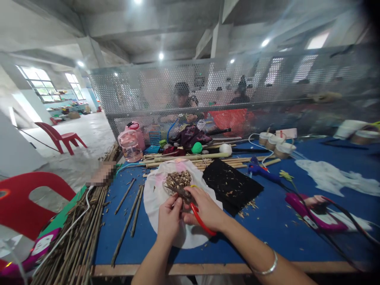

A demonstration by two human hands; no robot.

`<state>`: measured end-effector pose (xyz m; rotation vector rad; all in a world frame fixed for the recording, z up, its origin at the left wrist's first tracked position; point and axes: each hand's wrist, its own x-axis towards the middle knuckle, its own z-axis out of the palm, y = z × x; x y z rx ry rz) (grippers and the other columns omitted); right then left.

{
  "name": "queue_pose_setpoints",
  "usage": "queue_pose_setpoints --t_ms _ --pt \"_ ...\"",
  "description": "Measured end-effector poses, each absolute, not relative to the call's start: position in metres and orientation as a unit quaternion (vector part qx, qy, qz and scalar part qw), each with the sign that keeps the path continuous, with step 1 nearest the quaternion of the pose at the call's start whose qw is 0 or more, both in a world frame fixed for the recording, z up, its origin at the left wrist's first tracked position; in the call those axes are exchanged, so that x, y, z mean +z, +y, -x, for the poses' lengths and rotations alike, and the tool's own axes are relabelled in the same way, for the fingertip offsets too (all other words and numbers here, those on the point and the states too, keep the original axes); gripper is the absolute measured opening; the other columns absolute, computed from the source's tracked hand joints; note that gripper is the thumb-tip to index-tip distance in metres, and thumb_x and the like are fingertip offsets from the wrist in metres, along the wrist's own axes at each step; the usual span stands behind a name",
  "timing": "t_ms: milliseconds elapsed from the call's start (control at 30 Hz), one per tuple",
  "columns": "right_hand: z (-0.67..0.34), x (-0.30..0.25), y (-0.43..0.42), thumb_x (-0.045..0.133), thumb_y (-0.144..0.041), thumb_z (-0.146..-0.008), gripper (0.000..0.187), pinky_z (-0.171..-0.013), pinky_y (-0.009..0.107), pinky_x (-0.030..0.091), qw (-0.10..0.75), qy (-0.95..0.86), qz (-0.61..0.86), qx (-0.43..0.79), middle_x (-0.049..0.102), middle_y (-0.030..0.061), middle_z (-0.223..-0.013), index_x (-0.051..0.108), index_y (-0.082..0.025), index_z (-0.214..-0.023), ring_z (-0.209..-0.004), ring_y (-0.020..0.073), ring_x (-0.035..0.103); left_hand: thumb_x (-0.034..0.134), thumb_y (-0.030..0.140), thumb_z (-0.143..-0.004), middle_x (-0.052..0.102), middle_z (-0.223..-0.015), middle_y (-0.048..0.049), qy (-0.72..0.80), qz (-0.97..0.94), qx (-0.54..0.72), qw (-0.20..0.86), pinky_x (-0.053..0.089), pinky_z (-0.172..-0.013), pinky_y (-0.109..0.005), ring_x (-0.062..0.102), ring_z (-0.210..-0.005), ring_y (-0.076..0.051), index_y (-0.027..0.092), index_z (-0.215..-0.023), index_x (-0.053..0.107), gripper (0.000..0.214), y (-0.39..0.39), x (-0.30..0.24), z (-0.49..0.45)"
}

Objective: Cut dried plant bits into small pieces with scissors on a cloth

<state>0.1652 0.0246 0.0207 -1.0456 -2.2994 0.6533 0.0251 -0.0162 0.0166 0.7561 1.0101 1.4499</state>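
My right hand (204, 206) is closed around red-handled scissors (202, 221), whose dark blades point up and left over a pile of small dry cut pieces (179, 178). Close beside it, my left hand (169, 217) has thumb and fingers pinched together under the blades. What they hold is too small and covered to name. Both hands are above a round white cloth (152, 217) with pink stains, on which the pile lies. To the right of it a black sheet (230, 184) is strewn with chips.
Thin sticks (127, 221) lie left of the cloth, bamboo rods (190, 157) behind it. A long twig bundle (86, 233) runs along the left edge. Blue (264, 171) and purple (314, 213) corded tools lie right. A perforated metal screen (142, 91) stands behind, with people beyond.
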Motion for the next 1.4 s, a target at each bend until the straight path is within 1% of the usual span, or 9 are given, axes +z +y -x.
queue_pose_setpoints --t_ms 333,433,567,767,933,1067,1200,1300,1400 --pt "-0.167 0.025 0.024 0.069 -0.056 -0.065 0.081 -0.096 0.045 0.037 0.239 -0.851 0.407 0.229 0.051 0.0161 -0.121 0.042 -0.014 -0.129 -0.111 0.0295 0.048 0.075 0.044 -0.062 0.064 -0.063 -0.0019 0.437 -0.334 0.620 0.560 0.047 -0.052 -0.022 0.058 -0.056 -0.013 0.012 -0.097 0.066 0.048 -0.014 0.009 -0.026" --pt "-0.165 0.025 0.023 0.070 -0.057 -0.064 0.080 -0.094 0.046 0.037 0.243 -0.853 0.414 0.205 0.052 0.0165 -0.118 0.045 -0.013 -0.127 -0.108 0.0300 0.049 0.074 0.045 -0.062 0.065 -0.067 -0.0042 0.452 -0.348 0.612 0.547 0.047 -0.052 -0.022 0.058 -0.058 -0.014 0.011 -0.093 0.067 0.047 -0.015 0.012 -0.026" --pt "-0.163 0.026 0.023 0.069 -0.057 -0.065 0.070 -0.084 0.039 0.043 0.253 -0.849 0.422 0.194 0.059 0.0137 -0.104 0.051 -0.014 -0.117 -0.094 0.0268 0.055 0.072 0.046 -0.064 0.063 -0.063 -0.0032 0.464 -0.365 0.608 0.531 0.044 -0.050 -0.020 0.055 -0.056 -0.012 0.011 -0.090 0.068 0.044 -0.016 0.017 -0.025" --pt "-0.163 0.027 0.021 0.064 -0.058 -0.071 0.049 -0.066 0.030 0.043 0.213 -0.832 0.463 0.219 0.066 0.0060 -0.088 0.057 -0.022 -0.103 -0.078 0.0225 0.061 0.074 0.050 -0.058 0.057 -0.052 0.0014 0.481 -0.322 0.600 0.552 0.036 -0.040 -0.019 0.045 -0.042 -0.007 0.008 -0.096 0.065 0.057 -0.012 0.011 -0.024" --pt "-0.164 0.024 0.026 0.058 -0.056 -0.077 0.040 -0.061 0.027 0.041 0.194 -0.825 0.475 0.236 0.068 0.0062 -0.084 0.060 -0.022 -0.099 -0.074 0.0215 0.063 0.070 0.050 -0.065 0.047 -0.044 0.0065 0.458 -0.326 0.589 0.581 0.032 -0.036 -0.018 0.039 -0.035 -0.006 0.010 -0.110 0.062 0.060 -0.010 -0.001 -0.025" --pt "-0.166 0.026 0.027 0.055 -0.055 -0.080 0.039 -0.057 0.027 0.039 0.189 -0.821 0.485 0.233 0.068 0.0048 -0.078 0.061 -0.023 -0.101 -0.067 0.0203 0.063 0.072 0.046 -0.064 0.051 -0.049 0.0049 0.450 -0.306 0.584 0.602 0.035 -0.037 -0.018 0.041 -0.036 -0.005 0.010 -0.112 0.061 0.062 -0.011 0.005 -0.026" --pt "-0.166 0.028 0.024 0.062 -0.056 -0.073 0.045 -0.060 0.028 0.040 0.199 -0.831 0.483 0.191 0.066 0.0047 -0.083 0.059 -0.023 -0.103 -0.071 0.0212 0.062 0.078 0.043 -0.056 0.058 -0.056 0.0015 0.456 -0.276 0.606 0.590 0.037 -0.040 -0.018 0.047 -0.042 -0.007 0.010 -0.105 0.063 0.061 -0.012 0.013 -0.026" --pt "-0.166 0.026 0.023 0.065 -0.055 -0.072 0.054 -0.072 0.032 0.045 0.212 -0.844 0.451 0.198 0.064 0.0088 -0.097 0.055 -0.020 -0.112 -0.088 0.0242 0.061 0.080 0.042 -0.052 0.061 -0.062 -0.0012 0.460 -0.268 0.620 0.576 0.041 -0.043 -0.019 0.054 -0.050 -0.010 0.011 -0.098 0.065 0.058 -0.011 0.013 -0.025" --pt "-0.165 0.024 0.025 0.066 -0.055 -0.070 0.066 -0.086 0.038 0.043 0.225 -0.851 0.433 0.196 0.059 0.0139 -0.109 0.051 -0.015 -0.120 -0.102 0.0268 0.055 0.079 0.039 -0.054 0.064 -0.067 -0.0033 0.460 -0.297 0.621 0.560 0.043 -0.047 -0.020 0.056 -0.054 -0.011 0.010 -0.091 0.067 0.048 -0.012 0.010 -0.023"
